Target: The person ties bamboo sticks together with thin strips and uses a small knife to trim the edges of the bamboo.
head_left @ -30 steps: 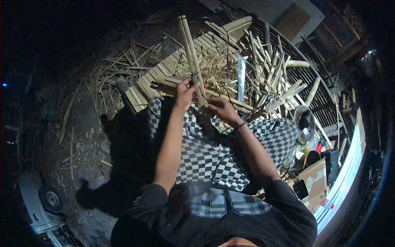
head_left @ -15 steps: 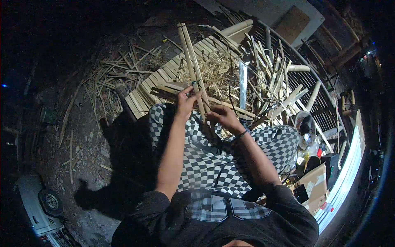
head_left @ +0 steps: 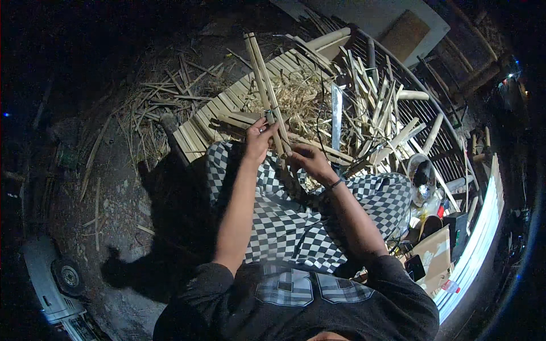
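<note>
Above my lap stands a pair of long split bamboo strips (head_left: 259, 71), joined near the top by a dark band and splayed slightly apart lower down. My left hand (head_left: 259, 140) is closed round their lower part, thumb and fingers gripping from the left, next to a small shiny piece I cannot make out. Fingers of my right hand (head_left: 310, 162) pinch the lower end of the right strip. Behind them lies a heap of pale shavings (head_left: 296, 96). A long flat metal blade (head_left: 336, 113) rests upright to the right of the shavings.
Bamboo slats (head_left: 222, 111) form a platform edge in front of my knees. Loose split sticks (head_left: 367, 94) pile up at the right, by a bamboo rack (head_left: 438, 133). A clear bottle (head_left: 422, 179) and a cardboard piece (head_left: 430, 253) sit beside my right leg. A vehicle (head_left: 48, 284) stands lower left.
Both hands stay almost in place on the bamboo strips. The tops of the strips have tipped very slightly left, and my right fingers have shifted a little.
</note>
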